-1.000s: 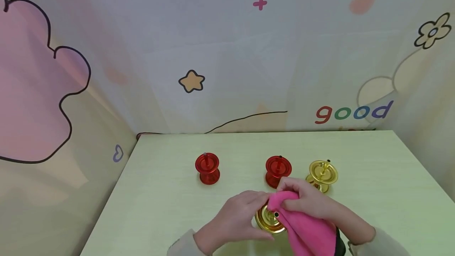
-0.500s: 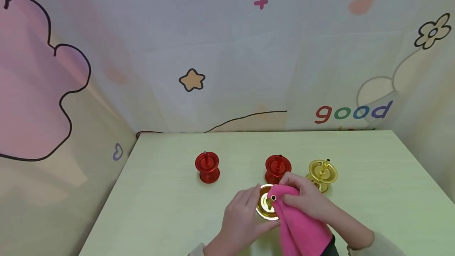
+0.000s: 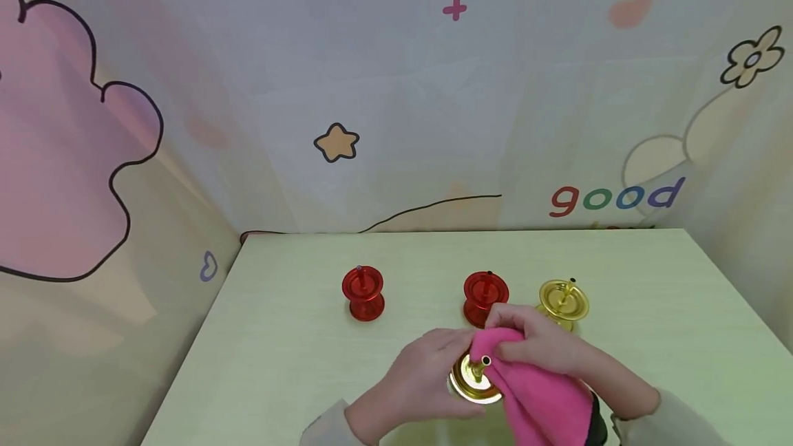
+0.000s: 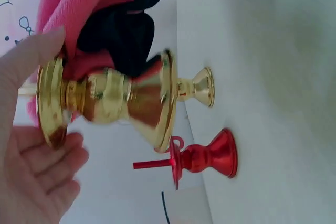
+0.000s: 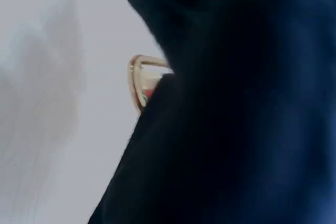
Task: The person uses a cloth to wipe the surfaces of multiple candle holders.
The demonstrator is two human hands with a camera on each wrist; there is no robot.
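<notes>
My left hand (image 3: 424,377) holds a gold candle holder (image 3: 472,383) by its upper dish, thumb and fingers around the rim. In the left wrist view this candle holder (image 4: 113,98) is off the table, its flared foot towards the table side. My right hand (image 3: 539,344) pinches a pink cloth (image 3: 548,401) and presses it on the dish's far right rim, beside the central spike. The cloth hangs down to the right and covers part of the dish. Dark fabric (image 4: 118,35) hangs with it. In the right wrist view, dark fabric (image 5: 226,108) hides the right hand.
Two red candle holders stand farther back, one at left (image 3: 363,293) and one near the middle (image 3: 482,298). Another gold candle holder (image 3: 564,301) stands right of them, partly behind the right hand. A printed curtain (image 3: 396,88) rises behind the pale table (image 3: 266,363).
Both hands, with the gold candle holder and the pink cloth, moved away from the body and then back towards it. The left fingers shifted on the rim. The standing candle holders stayed put.
</notes>
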